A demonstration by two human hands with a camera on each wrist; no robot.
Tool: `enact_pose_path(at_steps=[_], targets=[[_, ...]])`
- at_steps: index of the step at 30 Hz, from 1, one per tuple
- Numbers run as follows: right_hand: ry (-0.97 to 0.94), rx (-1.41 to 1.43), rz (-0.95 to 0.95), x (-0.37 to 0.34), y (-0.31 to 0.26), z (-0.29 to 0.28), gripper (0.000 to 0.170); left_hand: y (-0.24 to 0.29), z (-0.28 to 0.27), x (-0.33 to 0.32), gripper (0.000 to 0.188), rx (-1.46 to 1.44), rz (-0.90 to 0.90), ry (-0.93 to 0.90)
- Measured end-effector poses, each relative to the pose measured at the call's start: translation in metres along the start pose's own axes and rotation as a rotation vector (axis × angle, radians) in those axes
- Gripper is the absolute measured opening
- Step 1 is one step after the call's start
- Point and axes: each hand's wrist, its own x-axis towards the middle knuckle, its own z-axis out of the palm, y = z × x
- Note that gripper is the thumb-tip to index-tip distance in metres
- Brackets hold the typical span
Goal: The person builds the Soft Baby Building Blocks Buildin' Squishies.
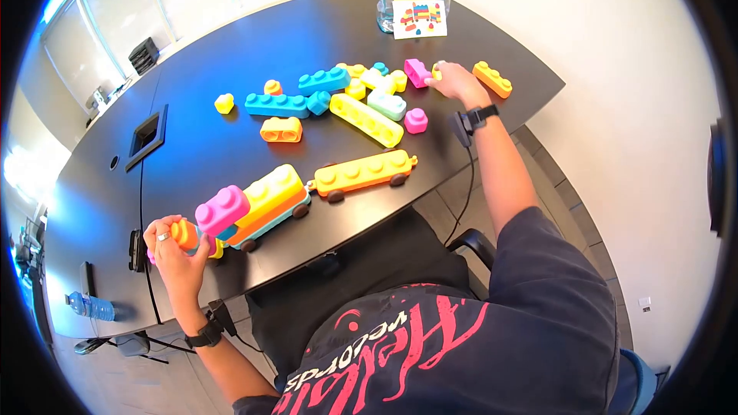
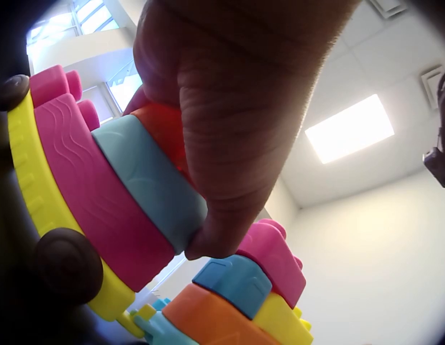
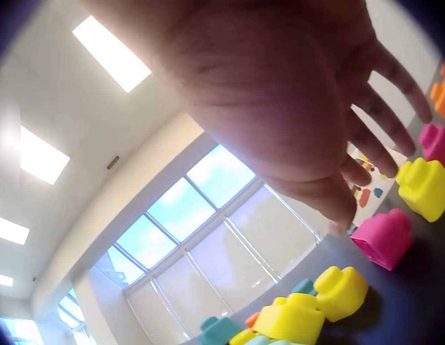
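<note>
My left hand grips blocks on the front car of a block train; an orange block shows between thumb and fingers. In the left wrist view the thumb lies against a light blue block, above a magenta block and a yellow wheeled base. Behind it is a taller car with a pink block on top, then an orange wheeled car. My right hand, fingers spread, hovers by a magenta block and a yellow block, with no visible grip on either.
Loose blocks lie mid-table, among them a long yellow one, a blue one and an orange one. A clear pouch with a picture card stands at the back. A bottle lies at the left.
</note>
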Motion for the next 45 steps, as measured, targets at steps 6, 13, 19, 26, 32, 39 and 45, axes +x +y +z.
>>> enact_pose_path(at_steps=[6, 13, 19, 26, 32, 39, 45], targets=[[-0.010, -0.135, 0.172, 0.070, -0.014, 0.017, 0.051, -0.003, 0.003, 0.004, 0.052, -0.011, 0.014, 0.014], [0.131, -0.270, -0.071, 0.101, -0.003, 0.039, 0.063, 0.000, -0.007, 0.002, 0.050, 0.023, 0.027, 0.030], [0.422, 0.303, -0.465, 0.055, -0.074, -0.021, 0.065, -0.002, -0.006, -0.001, 0.050, -0.053, -0.018, 0.019], [0.096, 0.431, -1.205, -0.127, -0.246, -0.048, 0.064, -0.003, -0.006, 0.002, 0.048, -0.009, 0.013, 0.040], [0.119, 0.229, -1.301, -0.153, -0.272, -0.022, 0.061, -0.001, -0.006, 0.002, 0.048, -0.004, 0.029, 0.033], [-0.107, 0.183, -1.176, -0.164, -0.280, -0.024, 0.063, 0.000, -0.004, 0.001, 0.049, 0.015, 0.013, 0.037], [-0.026, 0.046, -1.144, -0.161, -0.281, -0.023, 0.065, -0.004, -0.003, 0.001, 0.049, 0.031, 0.031, 0.035]])
